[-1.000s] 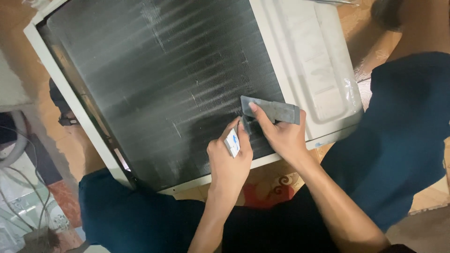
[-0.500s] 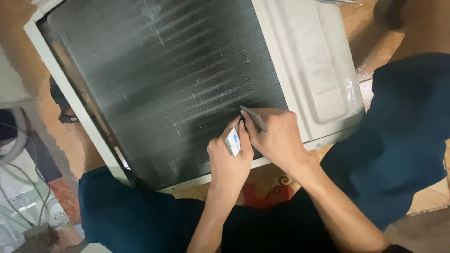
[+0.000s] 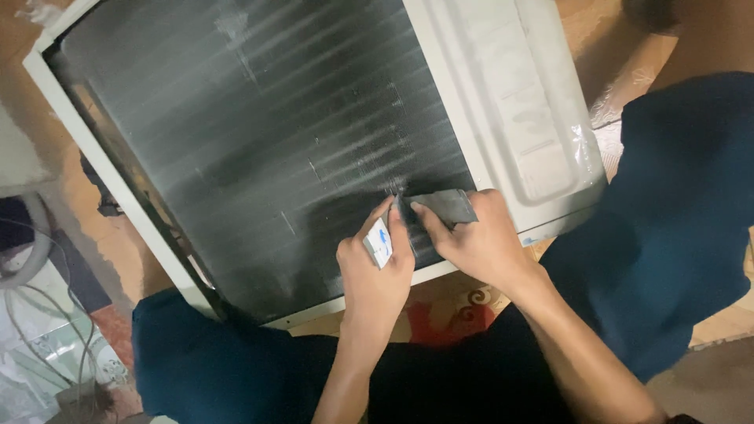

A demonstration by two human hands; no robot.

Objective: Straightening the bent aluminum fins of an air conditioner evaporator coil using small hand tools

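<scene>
While the finned coil (image 3: 259,149) lies flat in its white frame (image 3: 518,118), a grey comb (image 3: 444,206) is gripped by the right hand (image 3: 479,243) at the near edge, its long axis across the fins, and a small white card (image 3: 379,242) is pinched by the left hand (image 3: 375,271) alongside.

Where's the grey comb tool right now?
In the head view, the grey comb tool is in the right hand, pressed on the dark finned coil near its lower right corner, beside the left hand.
</scene>
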